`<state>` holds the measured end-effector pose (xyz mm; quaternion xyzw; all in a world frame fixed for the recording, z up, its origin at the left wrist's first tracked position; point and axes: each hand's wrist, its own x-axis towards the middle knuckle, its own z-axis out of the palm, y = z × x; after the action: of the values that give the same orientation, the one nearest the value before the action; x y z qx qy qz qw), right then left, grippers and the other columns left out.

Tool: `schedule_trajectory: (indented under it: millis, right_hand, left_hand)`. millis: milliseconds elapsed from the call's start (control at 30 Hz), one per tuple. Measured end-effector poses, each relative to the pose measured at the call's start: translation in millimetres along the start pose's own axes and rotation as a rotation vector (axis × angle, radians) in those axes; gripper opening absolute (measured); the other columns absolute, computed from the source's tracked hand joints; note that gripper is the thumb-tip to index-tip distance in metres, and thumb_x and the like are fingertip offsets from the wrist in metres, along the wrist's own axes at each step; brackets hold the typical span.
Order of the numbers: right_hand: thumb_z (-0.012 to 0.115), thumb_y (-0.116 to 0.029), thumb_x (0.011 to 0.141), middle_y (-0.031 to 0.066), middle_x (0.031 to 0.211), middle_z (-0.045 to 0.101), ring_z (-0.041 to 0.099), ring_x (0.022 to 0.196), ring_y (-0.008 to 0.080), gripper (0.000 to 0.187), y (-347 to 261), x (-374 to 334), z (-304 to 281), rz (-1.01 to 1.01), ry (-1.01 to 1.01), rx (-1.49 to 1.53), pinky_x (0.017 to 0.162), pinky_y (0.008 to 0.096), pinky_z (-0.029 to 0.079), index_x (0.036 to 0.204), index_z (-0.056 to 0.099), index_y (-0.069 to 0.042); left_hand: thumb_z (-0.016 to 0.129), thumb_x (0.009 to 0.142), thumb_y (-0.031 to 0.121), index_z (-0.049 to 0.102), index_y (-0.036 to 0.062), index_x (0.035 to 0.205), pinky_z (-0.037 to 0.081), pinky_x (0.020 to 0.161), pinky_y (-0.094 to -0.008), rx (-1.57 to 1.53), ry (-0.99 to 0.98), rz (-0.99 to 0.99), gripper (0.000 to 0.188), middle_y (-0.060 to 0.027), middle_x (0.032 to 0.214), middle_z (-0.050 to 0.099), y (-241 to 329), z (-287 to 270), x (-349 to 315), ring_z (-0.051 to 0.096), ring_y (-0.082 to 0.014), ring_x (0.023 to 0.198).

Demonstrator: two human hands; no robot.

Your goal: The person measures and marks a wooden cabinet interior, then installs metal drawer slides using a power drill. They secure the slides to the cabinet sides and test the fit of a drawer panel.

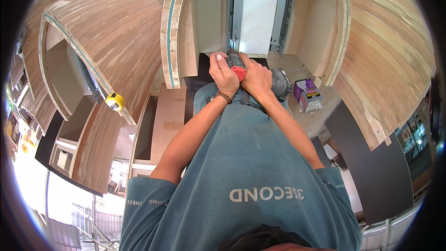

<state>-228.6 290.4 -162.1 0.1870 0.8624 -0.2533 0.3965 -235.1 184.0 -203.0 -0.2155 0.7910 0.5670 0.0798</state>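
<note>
Between my hands is a cordless drill (pixel 239 72), dark grey with a red rear end toward me, its front pointing into the cabinet. My right hand (pixel 256 78) is closed around its right side. My left hand (pixel 224 73), with a beaded bracelet at the wrist, curls its fingers against the drill's left side near the front. What the left fingertips pinch, if anything besides the drill, is hidden. Just beyond is a pale drawer panel (pixel 260 14), flanked by a metal drawer slide (pixel 238 9) and a dark perforated rail (pixel 286 16). A dark grey tool part (pixel 280 83) shows beside my right hand.
Curved slatted wood cabinet sides rise at the left (pixel 111 28) and right (pixel 385 46). A purple and grey small box (pixel 310 98) sits on the board at right. A yellow tape measure (pixel 114 102) rests on the left cabinet's edge. A dark panel (pixel 371 162) stands at lower right.
</note>
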Motion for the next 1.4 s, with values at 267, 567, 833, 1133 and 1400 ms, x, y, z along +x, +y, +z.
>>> schedule_trajectory:
  millis: [267, 567, 833, 1133, 1400]
  right_hand:
    - [0.07, -0.026, 0.082, 0.0195, 0.105, 0.072, 0.07, 0.092, 0.0435, 0.059, 0, 2, 1, 0.002, 0.003, -0.003, 0.075, 0.0544, 0.054, 0.138, 0.051, -0.021]
    - [0.07, -0.026, 0.083, 0.0199, 0.102, 0.072, 0.07, 0.089, 0.0444, 0.055, 2, 4, 4, -0.01, 0.014, -0.012, 0.073, 0.0541, 0.054, 0.135, 0.052, -0.02]
    - [0.069, -0.031, 0.083, 0.0208, 0.097, 0.073, 0.07, 0.087, 0.0426, 0.057, 5, 6, 8, -0.008, 0.043, -0.033, 0.073, 0.0532, 0.054, 0.137, 0.053, -0.021]
    - [0.066, -0.019, 0.084, 0.0219, 0.098, 0.072, 0.07, 0.09, 0.0435, 0.049, 2, 3, 6, -0.01, 0.041, -0.032, 0.074, 0.0528, 0.054, 0.132, 0.055, -0.016]
    - [0.07, -0.019, 0.08, 0.0206, 0.096, 0.073, 0.07, 0.092, 0.0431, 0.052, 6, 2, 7, -0.071, 0.106, -0.049, 0.075, 0.0522, 0.054, 0.13, 0.058, -0.015]
  left_hand:
    - [0.039, 0.105, 0.022, 0.054, -0.0022, 0.091, 0.047, 0.072, -0.0417, 0.006, 0.003, 0.041, 0.031, -0.0187, 0.082, 0.06, -2, 1, 2, 0.058, -0.0356, 0.074]
    - [0.038, 0.105, 0.021, 0.053, -0.0033, 0.089, 0.045, 0.074, -0.0391, -0.017, 0.01, 0.036, 0.033, -0.0154, 0.081, 0.056, -2, 3, 2, 0.054, -0.0281, 0.076]
    - [0.04, 0.104, 0.021, 0.054, -0.0024, 0.09, 0.047, 0.072, -0.0431, 0.005, 0.013, 0.053, 0.031, -0.0198, 0.082, 0.061, -7, 4, 3, 0.059, -0.0372, 0.075]
    - [0.04, 0.104, 0.021, 0.055, -0.0031, 0.089, 0.045, 0.074, -0.0381, -0.016, 0.063, 0.062, 0.032, -0.0145, 0.081, 0.058, -10, 7, 3, 0.054, -0.0257, 0.076]
    - [0.043, 0.103, 0.024, 0.058, -0.0036, 0.09, 0.045, 0.073, -0.0422, -0.025, 0.12, 0.011, 0.034, -0.0152, 0.079, 0.058, -9, 10, 1, 0.055, -0.0282, 0.074]
